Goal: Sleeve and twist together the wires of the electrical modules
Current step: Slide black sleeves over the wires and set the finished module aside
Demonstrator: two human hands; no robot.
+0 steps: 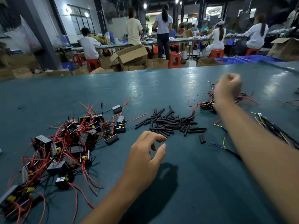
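A tangle of small grey electrical modules (64,151) with red and black wires lies on the left of the green table (161,88). A heap of short black sleeves (169,123) sits in the middle. My left hand (145,156) hovers near the sleeves, fingers loosely curved, holding nothing. My right hand (228,89) is stretched far right over a second pile of modules (208,105); its fingers are curled, and what they hold is hidden.
A bundle of black cables with yellow and blue cores (273,130) lies under my right forearm. Past the table's far edge stand cardboard boxes (131,55), red stools (174,60), blue crates (242,59) and several people at benches.
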